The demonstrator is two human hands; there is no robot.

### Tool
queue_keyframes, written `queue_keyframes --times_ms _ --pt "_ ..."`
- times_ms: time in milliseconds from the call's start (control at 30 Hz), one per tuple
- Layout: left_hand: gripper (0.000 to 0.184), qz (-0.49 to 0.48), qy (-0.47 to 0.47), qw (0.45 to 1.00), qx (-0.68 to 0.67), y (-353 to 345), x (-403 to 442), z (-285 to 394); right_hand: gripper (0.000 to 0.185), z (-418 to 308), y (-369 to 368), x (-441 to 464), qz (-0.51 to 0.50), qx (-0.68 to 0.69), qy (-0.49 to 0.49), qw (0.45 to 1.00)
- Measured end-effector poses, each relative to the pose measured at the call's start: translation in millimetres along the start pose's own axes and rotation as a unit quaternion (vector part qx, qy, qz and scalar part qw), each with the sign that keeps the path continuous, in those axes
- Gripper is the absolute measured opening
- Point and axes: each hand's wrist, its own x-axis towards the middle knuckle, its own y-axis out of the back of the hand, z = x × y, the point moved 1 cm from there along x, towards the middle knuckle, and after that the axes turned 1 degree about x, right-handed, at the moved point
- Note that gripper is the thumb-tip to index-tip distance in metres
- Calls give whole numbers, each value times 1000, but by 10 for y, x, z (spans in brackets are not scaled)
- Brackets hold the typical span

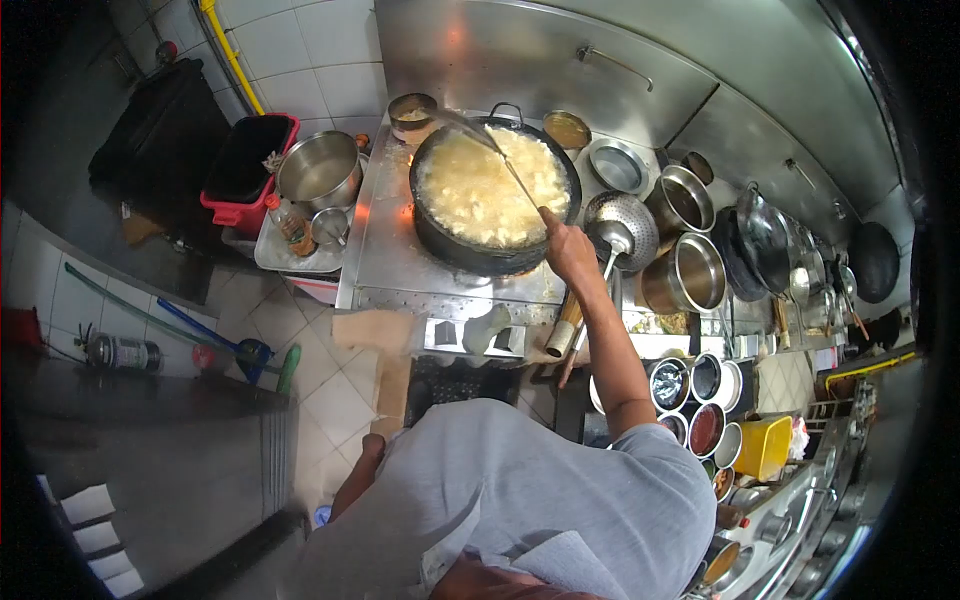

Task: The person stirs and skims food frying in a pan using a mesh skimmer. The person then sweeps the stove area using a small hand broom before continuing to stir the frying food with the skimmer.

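Observation:
My right hand (pixel 572 250) is closed around the handle of a long-handled metal cooking utensil (pixel 518 180). Its far end is blurred over the back left of a big black wok (pixel 430 240). Bubbling pale oil fills the wok, with many light-coloured food pieces (pixel 490 205) floating in it. Just right of my right hand rests a perforated strainer (pixel 622 225) with a long handle. On the left, part of my left arm shows, ending in my left hand (pixel 372 447) low beside the shirt, away from the stove. Its fingers cannot be made out.
Small bowls (pixel 412 108) and a round metal pan (pixel 618 165) flank the wok. Steel pots (pixel 685 272) stand at right, above several seasoning containers (pixel 707 425). Left of the stove are a steel pot (pixel 320 170), a bottle (pixel 290 228) and a red bin (pixel 235 210).

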Motion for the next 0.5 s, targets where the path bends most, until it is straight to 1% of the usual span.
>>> queue_keyframes --times_ms 33,100,233,300,400,433,500 --pt "16 4 -4 1000 6 4 24 -2 48 38 21 -24 1 -1 -2 1000" --pt "16 7 -9 1000 9 27 68 -11 47 36 137 -123 -63 -34 33 997" --pt "15 -14 -2 1000 -8 62 153 0 46 60 354 -378 -73 -26 17 997" --pt "15 -22 5 1000 -16 71 178 -4 45 76 557 -473 -49 -21 10 999" --pt "15 -34 17 999 -33 56 167 -17 43 21 954 -676 -64 6 -15 998" --pt "15 -38 21 998 -38 42 171 -21 41 65 1044 -749 -56 27 4 998" --pt "15 -47 31 997 -49 -14 175 -28 39 26 1281 -896 -74 58 -15 995"
